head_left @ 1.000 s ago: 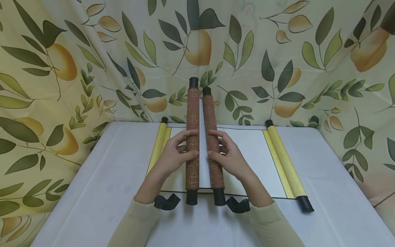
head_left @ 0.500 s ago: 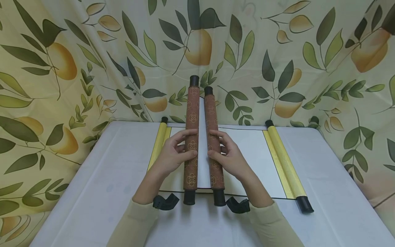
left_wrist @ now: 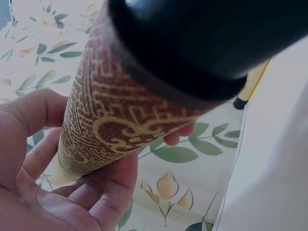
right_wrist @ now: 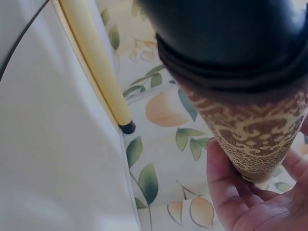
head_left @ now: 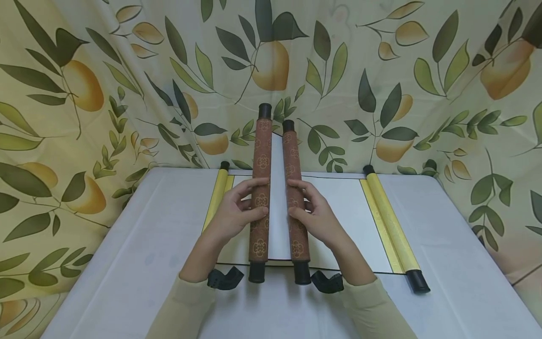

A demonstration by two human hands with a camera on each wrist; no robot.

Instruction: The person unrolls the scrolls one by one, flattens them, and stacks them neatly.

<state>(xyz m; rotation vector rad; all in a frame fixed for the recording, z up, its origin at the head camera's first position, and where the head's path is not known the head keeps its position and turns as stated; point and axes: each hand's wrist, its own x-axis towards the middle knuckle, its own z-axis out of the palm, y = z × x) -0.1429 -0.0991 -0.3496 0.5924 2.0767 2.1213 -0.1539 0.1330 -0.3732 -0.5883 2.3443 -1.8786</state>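
A brown scroll with gold flower patterns and black end knobs is held above the table, partly unrolled. My left hand grips its left roll, thumb on the near face and fingers reaching around behind. The right roll is held the same way by my right hand. Between the rolls stretches a narrow strip of white paper. In the left wrist view the patterned roll lies between thumb and fingers. The right wrist view shows the other roll in the right hand's curled fingers.
Beneath lies a spread-out scroll with a white sheet, a yellow left roller and a yellow right roller. The white-covered table carries it. A leaf-and-fruit patterned curtain hangs behind. Black wrist mounts sit by the cuffs.
The two brown rolls have drawn slightly apart, the left one shifting left and the right one a little right. More white paper shows between them. Both hands keep their grip.
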